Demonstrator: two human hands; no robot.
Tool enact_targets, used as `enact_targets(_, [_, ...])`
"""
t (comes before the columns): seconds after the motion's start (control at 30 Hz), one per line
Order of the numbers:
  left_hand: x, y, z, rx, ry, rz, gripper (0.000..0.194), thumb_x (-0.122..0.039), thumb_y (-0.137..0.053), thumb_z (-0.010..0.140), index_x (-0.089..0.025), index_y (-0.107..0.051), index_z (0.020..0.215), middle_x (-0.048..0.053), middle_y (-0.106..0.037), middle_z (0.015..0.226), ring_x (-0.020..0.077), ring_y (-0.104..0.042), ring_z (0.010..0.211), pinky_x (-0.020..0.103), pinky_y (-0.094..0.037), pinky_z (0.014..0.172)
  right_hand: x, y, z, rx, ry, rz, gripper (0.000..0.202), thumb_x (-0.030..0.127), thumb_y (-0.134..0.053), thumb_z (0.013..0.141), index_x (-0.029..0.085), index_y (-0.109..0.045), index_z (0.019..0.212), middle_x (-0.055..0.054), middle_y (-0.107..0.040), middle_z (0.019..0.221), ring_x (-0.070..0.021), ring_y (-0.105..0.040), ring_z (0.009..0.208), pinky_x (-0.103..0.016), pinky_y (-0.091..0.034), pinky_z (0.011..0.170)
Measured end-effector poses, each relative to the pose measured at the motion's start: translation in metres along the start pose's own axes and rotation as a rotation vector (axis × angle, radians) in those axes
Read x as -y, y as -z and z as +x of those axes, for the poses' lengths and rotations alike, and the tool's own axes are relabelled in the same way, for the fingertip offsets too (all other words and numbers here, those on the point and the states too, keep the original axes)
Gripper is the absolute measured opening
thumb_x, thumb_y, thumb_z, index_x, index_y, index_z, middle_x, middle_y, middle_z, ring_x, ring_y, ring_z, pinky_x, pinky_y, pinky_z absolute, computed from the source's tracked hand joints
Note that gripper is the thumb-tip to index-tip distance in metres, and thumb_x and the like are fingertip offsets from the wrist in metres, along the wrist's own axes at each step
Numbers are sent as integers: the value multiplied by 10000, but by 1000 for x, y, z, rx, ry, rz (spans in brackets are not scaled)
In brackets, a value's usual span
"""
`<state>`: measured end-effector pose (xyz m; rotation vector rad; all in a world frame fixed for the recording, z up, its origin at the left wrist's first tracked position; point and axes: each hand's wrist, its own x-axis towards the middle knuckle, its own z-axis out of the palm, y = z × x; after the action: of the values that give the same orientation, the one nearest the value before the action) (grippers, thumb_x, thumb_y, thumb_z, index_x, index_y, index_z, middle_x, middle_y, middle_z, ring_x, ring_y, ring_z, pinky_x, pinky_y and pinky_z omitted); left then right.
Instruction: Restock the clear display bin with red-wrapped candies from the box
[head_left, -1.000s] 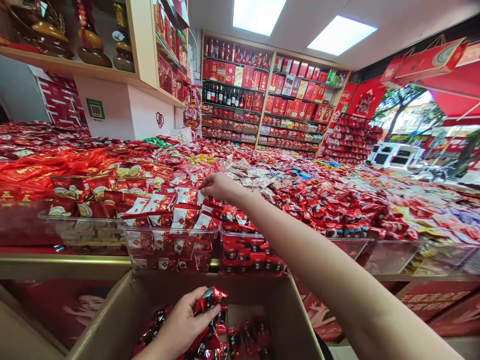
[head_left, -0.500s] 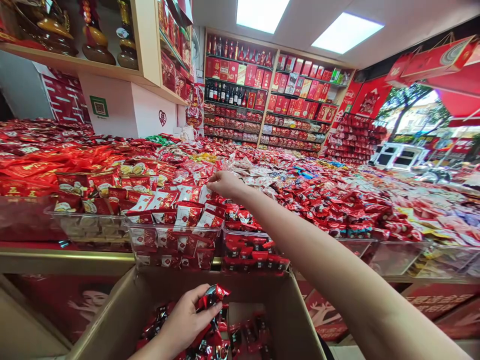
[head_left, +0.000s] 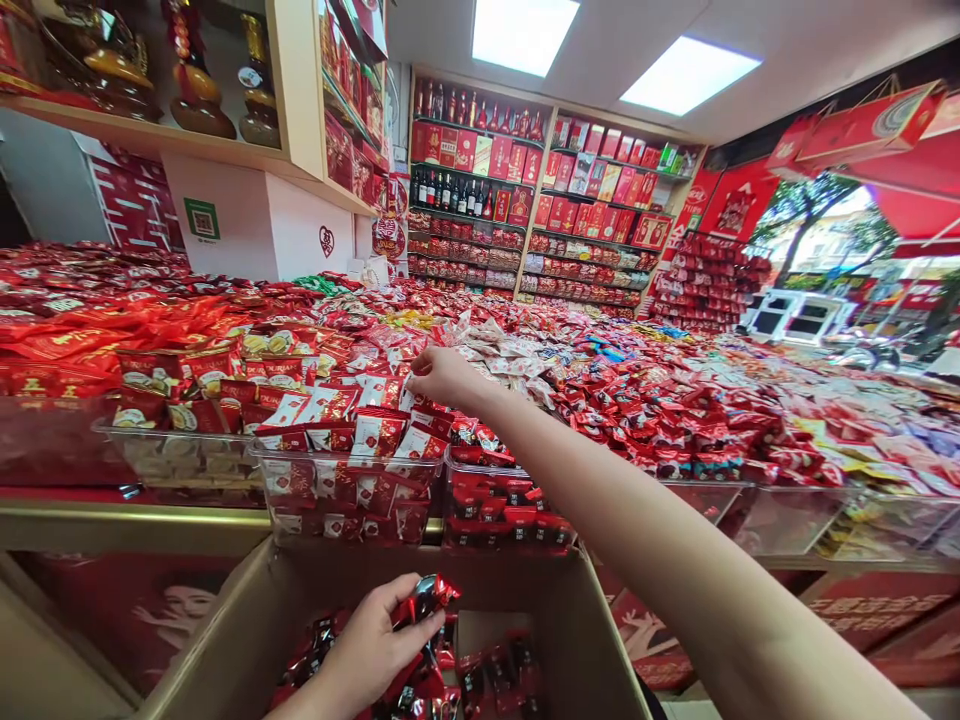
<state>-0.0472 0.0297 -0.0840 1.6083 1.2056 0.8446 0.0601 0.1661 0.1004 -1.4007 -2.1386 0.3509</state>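
Inside the cardboard box (head_left: 611, 640), my left hand (head_left: 367, 635) is closed on a shiny red-and-black wrapped candy (head_left: 427, 597). More red-and-black wrapped candies (head_left: 499, 675) lie below it in the box. My right hand (head_left: 444, 380) reaches over the display, fingers bent and pinched at the back of a clear bin (head_left: 345, 465) of red-and-white packets (head_left: 377, 435). Whatever is between those fingertips is too small or hidden to name. Below the right forearm stands a clear bin of red-and-black candies (head_left: 499, 500).
Heaped wrapped sweets (head_left: 675, 410) spread across the counter. Durian packets (head_left: 202, 410) fill the bin at left. A cabinet corner (head_left: 300, 150) juts out at upper left. Shelves of bottles and boxes (head_left: 480, 150) line the back wall, and a street shows at right.
My right hand has shifted slightly left and down, with its fingertips at the back of the red-and-white packets. My left hand keeps the candy, almost still. The view has tilted slightly.
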Motion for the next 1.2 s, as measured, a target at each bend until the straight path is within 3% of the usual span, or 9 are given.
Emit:
enact_targets(0.2, [3,1,1,2,2,-16,212,-353,-584,649,-211,-638,797,-22,-682,768,192,-574,754,227,-427,680,-7,4,1,-45,-68,1,313,324,-567,619,142,-579,874,-62,-609,838,-148,-540,726,-235,-395,609])
enact_targets(0.3, [-1,1,0,-2,-3,-52,186,-336,-588,650,-200,-639,766,-22,-675,735,184,-566,732,220,-420,671,-6,11,-8,-153,-44,54,296,353,-527,672,129,-574,860,-71,-603,839,-145,-529,737,-240,-388,624])
enact_targets(0.4, [-10,3,-2,11,-15,-121,179,-328,-556,685,-187,-622,771,-17,-662,733,170,-560,718,216,-421,667,-2,14,-47,-246,134,147,202,306,-447,747,147,-561,800,-37,-598,772,-105,-515,681,-206,-379,606])
enact_targets(0.5, [-20,3,-4,31,-42,-192,160,-309,-540,702,-175,-595,770,-12,-643,735,162,-547,724,223,-418,676,-1,1,-108,-3,233,193,178,335,-456,745,197,-568,765,-5,-590,682,-98,-507,607,-193,-375,554])
enact_targets(0.63, [-26,-2,-5,82,-87,-241,61,-222,-585,659,-164,-568,659,-36,-585,628,138,-510,640,208,-411,596,-16,-31,-170,197,134,263,210,370,-568,657,222,-587,806,-18,-600,726,-122,-522,638,-204,-382,553])
enact_targets(0.8, [-25,-1,-7,131,-79,-218,153,-266,-596,667,-165,-593,783,-22,-608,719,156,-520,701,227,-411,643,-44,-49,-179,205,-3,550,145,315,-534,698,198,-611,732,-12,-598,692,-111,-522,641,-201,-387,574])
enact_targets(1.0, [-33,0,-7,95,-4,-276,244,-327,-465,776,-224,-581,964,-44,-600,747,137,-497,769,217,-382,711,-62,-63,-179,98,-296,1036,262,349,-588,647,153,-603,820,1,-569,645,-90,-488,560,-223,-392,533])
enact_targets(1.2, [-31,-6,-6,63,61,-370,180,-325,-486,762,-202,-616,749,-71,-478,567,83,-408,550,164,-353,529,-62,-77,-186,-101,-439,1318,216,315,-628,625,126,-613,728,-5,-577,653,-66,-469,581,-198,-366,574])
